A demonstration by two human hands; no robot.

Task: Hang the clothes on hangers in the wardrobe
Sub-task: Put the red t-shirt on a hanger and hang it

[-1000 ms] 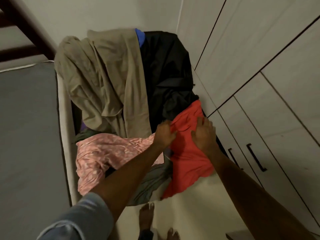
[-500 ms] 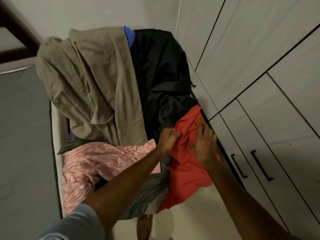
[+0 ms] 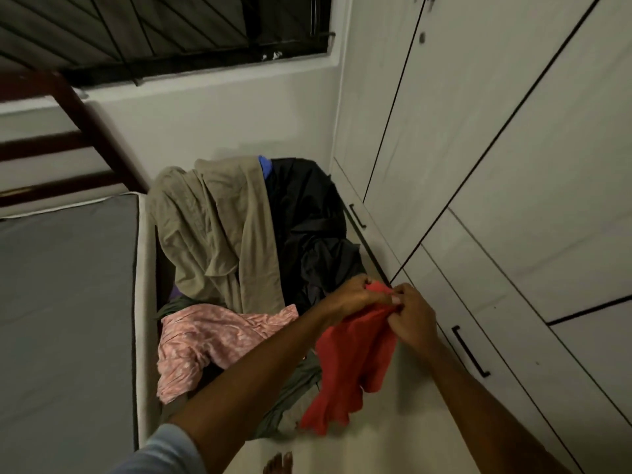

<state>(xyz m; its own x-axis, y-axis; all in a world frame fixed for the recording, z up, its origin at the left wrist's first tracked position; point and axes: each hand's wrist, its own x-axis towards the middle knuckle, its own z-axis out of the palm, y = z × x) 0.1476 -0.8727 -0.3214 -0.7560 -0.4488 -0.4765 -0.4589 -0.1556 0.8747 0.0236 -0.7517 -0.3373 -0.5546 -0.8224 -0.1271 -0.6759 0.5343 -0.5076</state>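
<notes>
Closed wardrobe doors are filling the right side, with a bed lying left. Between them, garments are lying heaped for sorting. Both the left hand and right hand are pinching the red garment's top edge, lifting it off the heap so it is hanging free, probably ready for a hanger.
</notes>
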